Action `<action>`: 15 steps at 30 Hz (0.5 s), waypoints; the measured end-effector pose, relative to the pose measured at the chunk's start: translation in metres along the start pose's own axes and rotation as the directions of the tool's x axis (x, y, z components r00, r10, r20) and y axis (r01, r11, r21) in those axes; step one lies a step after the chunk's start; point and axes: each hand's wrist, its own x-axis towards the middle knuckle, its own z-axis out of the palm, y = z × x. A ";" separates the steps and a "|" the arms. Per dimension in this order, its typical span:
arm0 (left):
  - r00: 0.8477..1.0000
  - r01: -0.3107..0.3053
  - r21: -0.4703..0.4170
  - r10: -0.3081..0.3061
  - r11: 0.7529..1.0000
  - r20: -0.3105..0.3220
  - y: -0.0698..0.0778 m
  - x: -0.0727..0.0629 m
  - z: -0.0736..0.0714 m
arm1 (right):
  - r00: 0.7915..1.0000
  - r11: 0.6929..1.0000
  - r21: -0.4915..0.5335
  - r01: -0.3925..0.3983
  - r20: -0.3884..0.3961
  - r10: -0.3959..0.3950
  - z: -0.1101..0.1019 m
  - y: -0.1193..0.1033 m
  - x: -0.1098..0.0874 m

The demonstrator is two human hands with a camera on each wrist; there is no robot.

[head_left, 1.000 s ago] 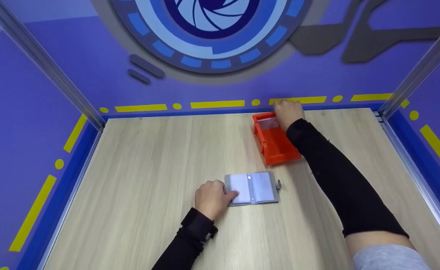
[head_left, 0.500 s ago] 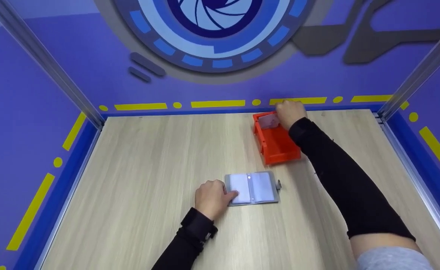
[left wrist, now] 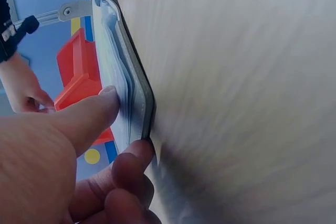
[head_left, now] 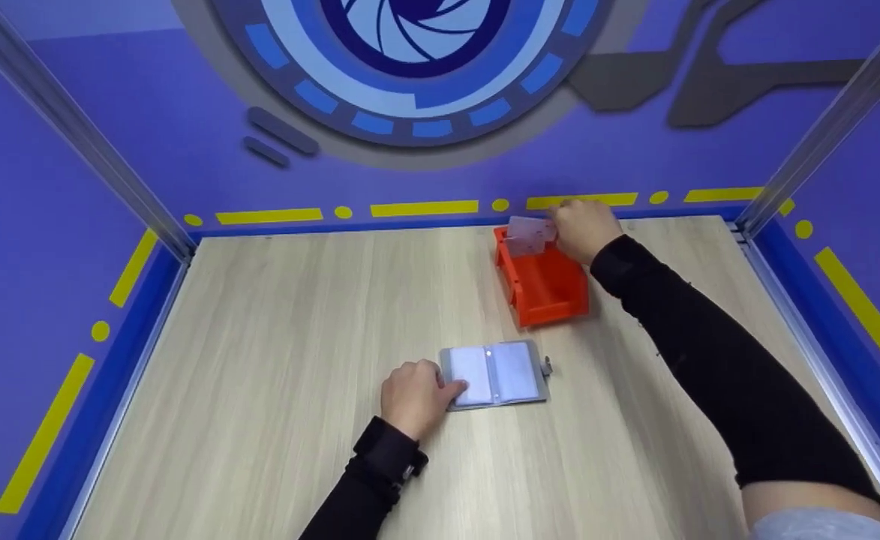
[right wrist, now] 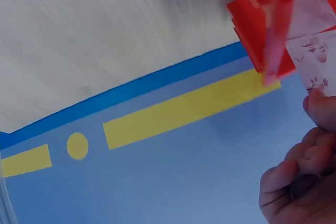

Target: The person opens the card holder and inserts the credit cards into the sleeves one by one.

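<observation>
A small grey card holder (head_left: 496,375) lies open on the table, clear sleeves showing and a strap with a snap at its right side. My left hand (head_left: 413,397) holds its left edge; in the left wrist view the thumb (left wrist: 94,114) presses on the sleeves and the curled fingers meet the cover's edge. At the back of the table, my right hand (head_left: 586,229) pinches a pale card with a printed pattern (right wrist: 315,59) at the far end of a red bin (head_left: 552,311). Another pale pinkish card (right wrist: 312,11) shows inside the bin in the right wrist view.
The bin stands close to the blue-purple back wall (head_left: 424,180) with its yellow marks. Side walls and metal posts (head_left: 822,124) bound the wooden table (head_left: 304,337) on both sides.
A card at the bin's far end has risen partly above the rim with my right hand. My left hand has stayed on the card holder; the head view has shifted slightly.
</observation>
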 end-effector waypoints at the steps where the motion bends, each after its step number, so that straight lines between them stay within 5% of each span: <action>1: 1.000 -0.001 -0.002 0.001 1.000 -0.003 0.000 0.000 0.000 | 1.000 0.999 0.030 -0.021 0.010 0.021 -0.004 0.000 -0.003; 4: 1.000 -0.001 0.002 0.001 1.000 -0.001 -0.001 0.000 0.000 | 0.992 0.975 0.185 -0.123 0.065 0.113 -0.014 -0.002 -0.013; 7: 1.000 0.005 0.002 -0.005 1.000 0.006 -0.001 -0.001 0.000 | 0.973 0.895 0.386 -0.223 0.145 0.180 -0.020 -0.009 -0.029; 11: 1.000 0.013 -0.003 -0.012 1.000 0.009 -0.001 -0.002 0.000 | 0.960 0.794 0.547 -0.266 0.230 0.163 -0.026 -0.028 -0.058; 15: 1.000 0.006 -0.001 -0.006 1.000 0.004 0.000 -0.002 0.000 | 0.964 0.738 0.625 -0.252 0.229 0.136 -0.030 -0.050 -0.088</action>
